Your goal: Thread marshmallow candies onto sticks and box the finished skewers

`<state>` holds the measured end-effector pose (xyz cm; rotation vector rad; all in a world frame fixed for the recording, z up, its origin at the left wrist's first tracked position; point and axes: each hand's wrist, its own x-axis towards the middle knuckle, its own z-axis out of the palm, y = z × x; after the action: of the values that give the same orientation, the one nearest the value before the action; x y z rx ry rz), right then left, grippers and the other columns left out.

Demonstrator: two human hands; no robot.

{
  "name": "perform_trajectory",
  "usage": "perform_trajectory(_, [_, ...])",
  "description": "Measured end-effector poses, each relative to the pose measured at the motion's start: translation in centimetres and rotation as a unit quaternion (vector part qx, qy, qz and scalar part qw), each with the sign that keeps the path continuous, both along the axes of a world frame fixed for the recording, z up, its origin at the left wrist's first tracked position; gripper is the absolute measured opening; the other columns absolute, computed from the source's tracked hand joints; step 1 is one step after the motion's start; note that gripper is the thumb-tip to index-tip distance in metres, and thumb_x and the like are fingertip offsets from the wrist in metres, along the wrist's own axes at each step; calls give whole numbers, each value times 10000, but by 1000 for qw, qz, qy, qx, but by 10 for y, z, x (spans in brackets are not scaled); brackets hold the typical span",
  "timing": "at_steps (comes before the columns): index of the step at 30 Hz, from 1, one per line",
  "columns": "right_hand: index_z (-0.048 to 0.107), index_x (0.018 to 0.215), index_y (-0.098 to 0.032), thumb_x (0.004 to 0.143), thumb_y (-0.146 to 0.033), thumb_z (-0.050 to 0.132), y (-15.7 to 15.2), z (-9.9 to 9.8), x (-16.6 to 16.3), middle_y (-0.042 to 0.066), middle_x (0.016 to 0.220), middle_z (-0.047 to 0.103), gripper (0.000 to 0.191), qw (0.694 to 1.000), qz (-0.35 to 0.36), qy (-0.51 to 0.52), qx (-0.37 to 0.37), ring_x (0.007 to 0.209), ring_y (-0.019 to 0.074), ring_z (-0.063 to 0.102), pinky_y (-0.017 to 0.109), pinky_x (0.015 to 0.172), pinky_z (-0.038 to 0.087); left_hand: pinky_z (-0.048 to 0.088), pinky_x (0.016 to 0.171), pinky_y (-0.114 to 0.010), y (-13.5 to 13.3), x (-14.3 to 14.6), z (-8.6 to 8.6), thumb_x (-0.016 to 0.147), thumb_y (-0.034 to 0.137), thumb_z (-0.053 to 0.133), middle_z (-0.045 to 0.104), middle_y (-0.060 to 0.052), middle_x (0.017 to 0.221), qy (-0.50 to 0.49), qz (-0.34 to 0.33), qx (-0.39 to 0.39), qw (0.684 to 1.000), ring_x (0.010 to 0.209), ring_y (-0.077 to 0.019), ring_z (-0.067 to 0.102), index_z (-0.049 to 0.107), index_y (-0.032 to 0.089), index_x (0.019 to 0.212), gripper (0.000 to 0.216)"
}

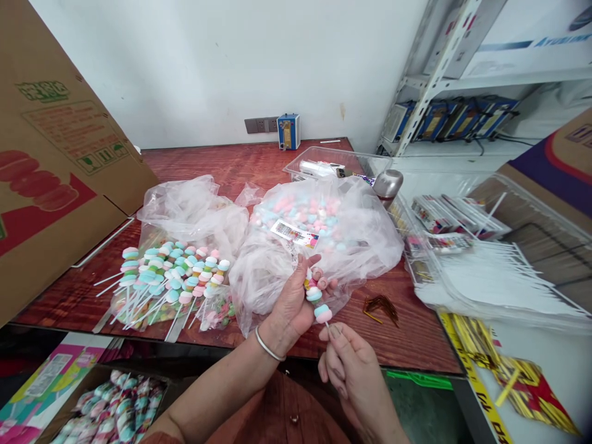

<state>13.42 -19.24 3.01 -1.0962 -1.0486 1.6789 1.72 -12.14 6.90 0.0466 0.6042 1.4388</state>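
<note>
My left hand (296, 302), with a bangle at the wrist, is closed around the upper part of a marshmallow skewer. Below its fingers, pink, white and blue marshmallows (322, 314) show on the skewer; a red and yellow piece sits higher up, partly covered by the fingers. My right hand (349, 364) pinches the white stick (327, 324) at the skewer's lower end. Just behind my hands lies an open clear bag (259, 280) of pastel marshmallows (300, 209), with a printed label (295, 233) on top. To the left, many assembled marshmallow skewers (176, 271) lie heaped over a bag of gummies.
At right, a clear tray (428, 293) holds white sticks (490, 277) and stacked printed labels (457, 216). Gold twist ties (382, 308) lie on the table. A large carton (60, 154) stands at left; wrapped skewers (115, 407) fill a box below. A steel flask (387, 185) stands behind.
</note>
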Motion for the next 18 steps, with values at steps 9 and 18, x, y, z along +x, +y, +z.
perform_trajectory(9, [672,907,-177,954,-475,517,9,-9,7,-58,519,423,339,979,-23,-141,143,420,103,362,247,444,377,565,701,-346,-3,3,4,901,583,543,481,43,583,16,-6,-18,1000,555,-119,504,603,144,1010,456])
perform_trajectory(18, [642,819,-177,955,-400,544,9,-9,5,-48,564,490,279,974,-29,-157,159,483,93,443,227,509,359,558,743,-317,1,3,0,870,424,675,591,2,718,22,24,-20,999,636,-119,580,578,158,781,296])
